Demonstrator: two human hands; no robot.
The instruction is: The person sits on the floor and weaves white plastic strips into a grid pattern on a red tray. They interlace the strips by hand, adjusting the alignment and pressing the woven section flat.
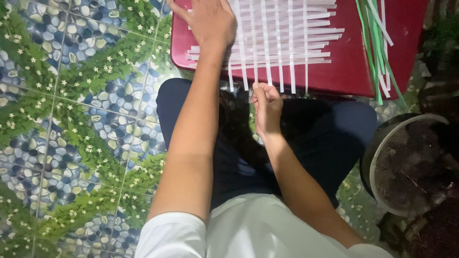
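A mat of woven white paper strips (282, 38) lies on a red tabletop (349, 67). My left hand (208, 21) rests flat on the mat's left side, fingers spread, pressing the strips down. At the table's near edge my right hand (267, 107) is closed around the hanging end of one vertical white strip (256, 79). Other strip ends hang over the edge beside it.
Loose green and white strips (380, 52) lie at the table's right side. A round dark pot of soil (411, 162) stands on the floor at right. The floor at left is tiled with a pebble and leaf pattern (76, 119). My legs are under the table edge.
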